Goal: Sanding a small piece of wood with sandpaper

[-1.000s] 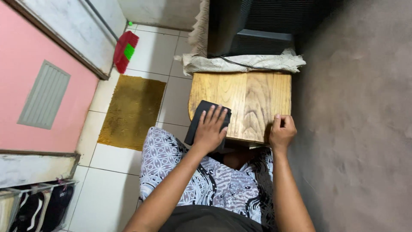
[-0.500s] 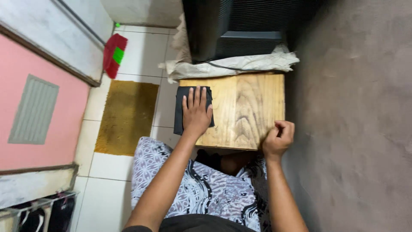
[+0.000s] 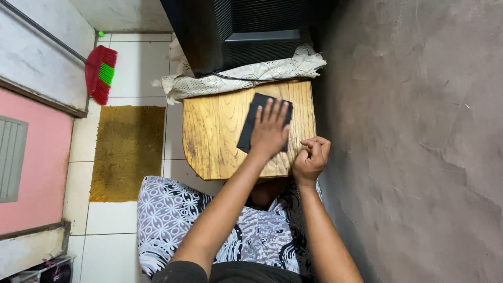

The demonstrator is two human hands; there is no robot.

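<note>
Pressing flat, the left hand (image 3: 269, 133) lies fingers spread on a black cloth (image 3: 253, 118) at the tabletop's (image 3: 215, 131) far right. The cloth looks soft, light and limp; pinch an exposed edge to lift it. The right hand (image 3: 311, 159), loosely curled and empty, rests at the near edge. A dark appliance (image 3: 241, 31) on a lace cover (image 3: 236, 77) borders the cloth; the wall (image 3: 408, 131) crowds the right.

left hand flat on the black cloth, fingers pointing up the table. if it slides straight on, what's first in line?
Likely the cream lace cloth bunched along the far edge of the wooden table, with the black appliance sitting on it just behind. The left hand lies flat on the black cloth; only bare wood lies between.
</note>
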